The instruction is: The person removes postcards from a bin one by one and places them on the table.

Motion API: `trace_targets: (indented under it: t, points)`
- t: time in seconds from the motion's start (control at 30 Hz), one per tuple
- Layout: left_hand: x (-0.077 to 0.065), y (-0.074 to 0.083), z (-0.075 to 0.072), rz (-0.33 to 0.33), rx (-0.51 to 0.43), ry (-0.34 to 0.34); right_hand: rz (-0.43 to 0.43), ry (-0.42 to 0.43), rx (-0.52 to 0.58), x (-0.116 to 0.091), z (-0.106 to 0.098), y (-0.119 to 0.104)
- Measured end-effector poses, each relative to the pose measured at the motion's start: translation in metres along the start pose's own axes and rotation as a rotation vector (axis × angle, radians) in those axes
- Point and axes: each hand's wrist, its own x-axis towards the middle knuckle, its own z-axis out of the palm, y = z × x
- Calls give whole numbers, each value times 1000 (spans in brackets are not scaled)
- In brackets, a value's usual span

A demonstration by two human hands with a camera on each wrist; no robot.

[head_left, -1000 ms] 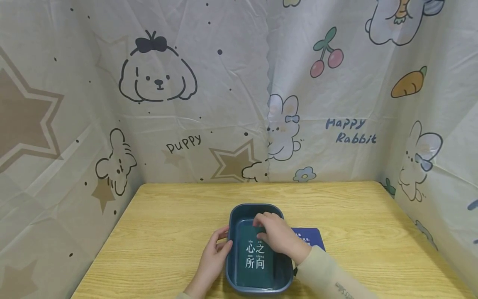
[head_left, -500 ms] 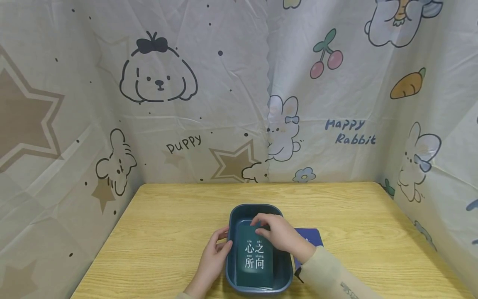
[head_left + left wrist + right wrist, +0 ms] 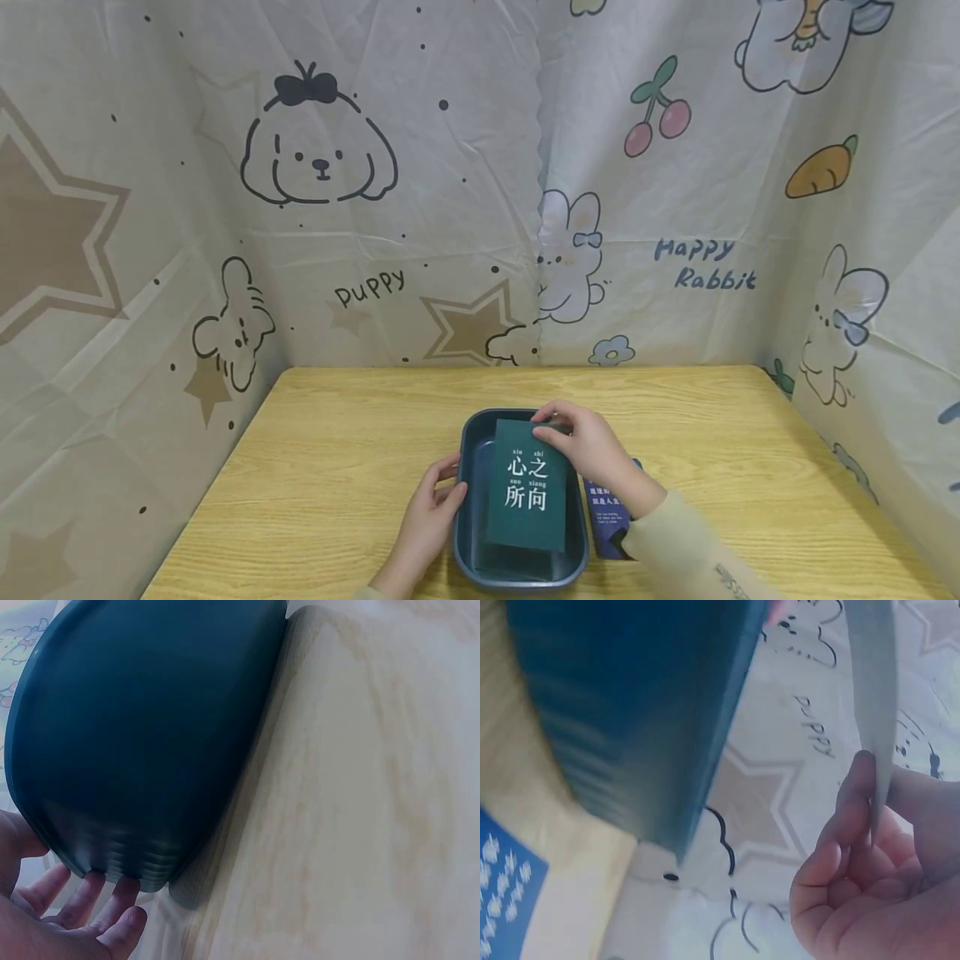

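Note:
In the head view my right hand pinches the upper right corner of a dark green card with large white Chinese characters. The card is raised over a dark blue-green rectangular tub, overlapping its inside. Seen from the right wrist, the card's pale back and thin edge stand between thumb and fingers. My left hand holds the tub's left side, thumb at the rim. In the left wrist view its fingertips touch the ribbed outer wall of the tub.
A blue card with white writing lies on the wooden table just right of the tub, partly under the right forearm. A pale printed curtain hangs behind the table and along both sides.
My right hand has moved up and to the right, lifting the green card from low in the tub. More of the blue card shows. The left hand and the tub have stayed put.

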Motion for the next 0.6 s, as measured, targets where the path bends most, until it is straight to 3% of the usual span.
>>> trace_targets:
  t: [0.27,0.6]
  points:
    - [1,0,0,-5,11,3,73,14,39,-2,-34,11]
    - [2,0,2,-27,23,19,102,18,-48,-6,-68,43]
